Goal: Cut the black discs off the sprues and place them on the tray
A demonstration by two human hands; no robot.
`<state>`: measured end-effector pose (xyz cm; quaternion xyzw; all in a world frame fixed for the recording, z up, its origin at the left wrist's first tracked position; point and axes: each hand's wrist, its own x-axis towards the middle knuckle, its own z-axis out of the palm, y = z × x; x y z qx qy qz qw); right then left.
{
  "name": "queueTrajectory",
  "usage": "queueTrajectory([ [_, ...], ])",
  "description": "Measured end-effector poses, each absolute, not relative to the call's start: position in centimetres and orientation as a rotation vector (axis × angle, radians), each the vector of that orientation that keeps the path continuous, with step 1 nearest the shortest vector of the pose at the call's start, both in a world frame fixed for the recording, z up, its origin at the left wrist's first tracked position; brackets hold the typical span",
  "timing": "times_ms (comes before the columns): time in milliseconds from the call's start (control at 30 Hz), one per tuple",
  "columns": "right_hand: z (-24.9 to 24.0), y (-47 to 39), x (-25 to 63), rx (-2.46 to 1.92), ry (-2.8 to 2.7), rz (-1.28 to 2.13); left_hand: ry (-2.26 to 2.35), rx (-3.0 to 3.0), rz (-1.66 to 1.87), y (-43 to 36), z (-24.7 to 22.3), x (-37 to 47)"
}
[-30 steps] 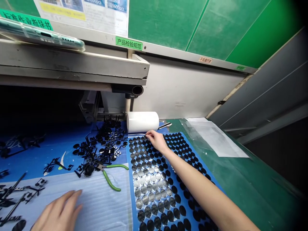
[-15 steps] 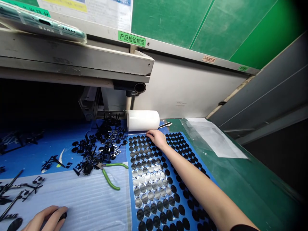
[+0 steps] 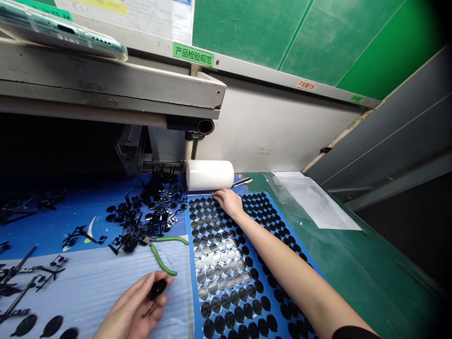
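Observation:
My left hand [image 3: 136,303] is raised over the pale foam sheet [image 3: 106,268], its thumb and fingers closed on a small black disc [image 3: 157,288]. At the far edge of a blue sheet [image 3: 192,282], my right hand [image 3: 229,202] has its fingers pressed together; whatever they pinch there is hidden. Rows of round black discs [image 3: 221,282] cover the blue sheet beneath my right forearm. Green-handled nippers [image 3: 160,261] lie between my left hand and a heap of black plastic parts [image 3: 151,207]. Loose black discs [image 3: 52,326] rest at the lower left.
Just behind my right hand lies a white roll [image 3: 212,175], with a black-and-white tool [image 3: 243,182] beside it. Black sprue pieces [image 3: 21,282] are scattered at the left. Clear plastic and white paper [image 3: 325,207] lie on the green mat. A metal shelf [image 3: 141,89] overhangs the back left.
My left hand has moved up and right from the lower left corner, carrying the black disc and uncovering loose discs on the foam. My right hand has barely moved.

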<state>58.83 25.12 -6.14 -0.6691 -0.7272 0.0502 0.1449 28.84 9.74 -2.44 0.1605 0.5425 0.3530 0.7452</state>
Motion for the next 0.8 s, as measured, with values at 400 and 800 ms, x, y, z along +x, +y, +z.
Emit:
queueTrajectory([
  [400,-0.1,13.6,51.9,-1.441,-2.055,0.717,0.848,0.314,0.753,11.0,-1.0,34.0],
  [800,-0.9,9.5,49.7,-1.469,-1.884,0.744,0.946,0.281,0.89,10.3,-1.9,36.2],
])
